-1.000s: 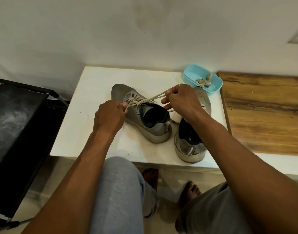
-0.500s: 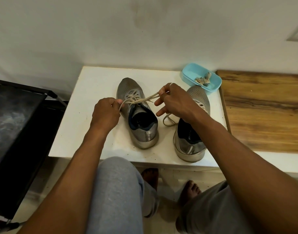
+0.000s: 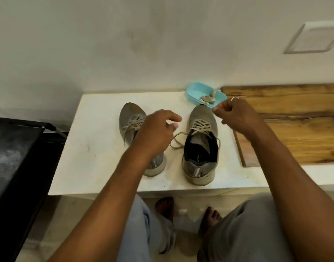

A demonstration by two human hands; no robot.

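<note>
One loose lace (image 3: pixel 172 144) is trailed from the right shoe (image 3: pixel 202 115), toe at 12 o'clock, and lies at 4 o'clock of the nearer left hand (image 3: pixel 156 129) — slack, empty; right hand (image 3: pixel 238 116) curled — grip unconfirmed.

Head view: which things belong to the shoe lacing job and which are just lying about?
In the job: left grey mesh sneaker, right grey mesh sneaker, its loose beige lace.
Lying about: light blue plastic tray, wooden board, black stand.

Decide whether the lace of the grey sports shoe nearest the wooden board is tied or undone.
Undone: the beige lace trails off the grey mesh shoe in a slack loop on the white table, with no bow.
</note>
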